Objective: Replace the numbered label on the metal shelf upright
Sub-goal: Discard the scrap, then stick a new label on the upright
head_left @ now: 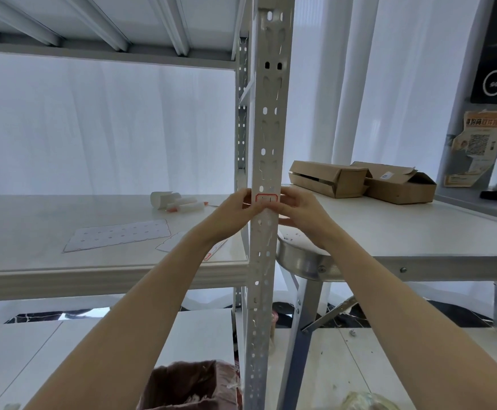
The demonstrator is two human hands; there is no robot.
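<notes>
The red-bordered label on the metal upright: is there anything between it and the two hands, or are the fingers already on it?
Nothing visible stands between them. The label lies flat on the upright, and the left hand and right hand touch its lower edge and sides from either side. Its face stays uncovered.

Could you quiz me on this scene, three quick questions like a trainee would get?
1. True or false: both hands, left hand and right hand, are at the upright.
2. What colour is the border of the label? A) blue B) red C) green
3. Fill in: the sticker sheet lies on the ____.

Key: 1 true; 2 B; 3 shelf.
</notes>
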